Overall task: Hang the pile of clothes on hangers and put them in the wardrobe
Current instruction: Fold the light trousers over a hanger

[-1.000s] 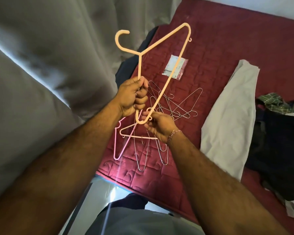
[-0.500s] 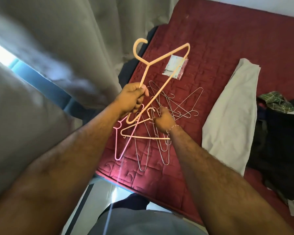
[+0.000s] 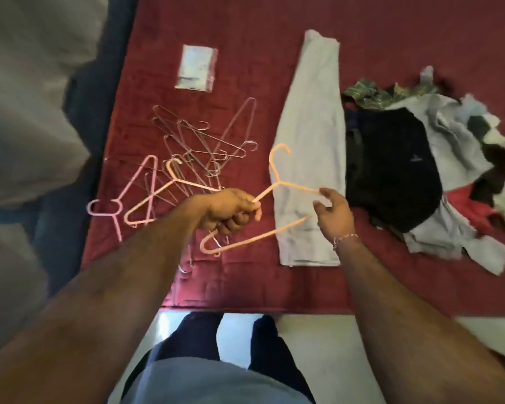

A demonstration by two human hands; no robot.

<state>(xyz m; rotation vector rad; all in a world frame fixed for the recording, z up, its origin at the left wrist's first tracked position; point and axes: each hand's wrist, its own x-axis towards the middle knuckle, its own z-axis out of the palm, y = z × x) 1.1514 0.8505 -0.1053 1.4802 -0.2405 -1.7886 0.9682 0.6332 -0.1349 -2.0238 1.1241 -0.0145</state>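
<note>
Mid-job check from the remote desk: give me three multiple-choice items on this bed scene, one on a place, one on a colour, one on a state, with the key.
1. Where does the folded grey garment lie?
A. between the loose hangers and the clothes pile
B. on the floor
C. on top of the clothes pile

2. What colour is the bedspread?
A. blue
B. dark red
C. white

3. What is the left hand doing?
A. resting flat on the bed
B. hanging idle
C. gripping the peach hanger

Key: 1 A, wire hangers lie on its left, the clothes pile on its right. 2 B, maroon quilt throughout. 3 C, fingers curl round one arm of it.
</note>
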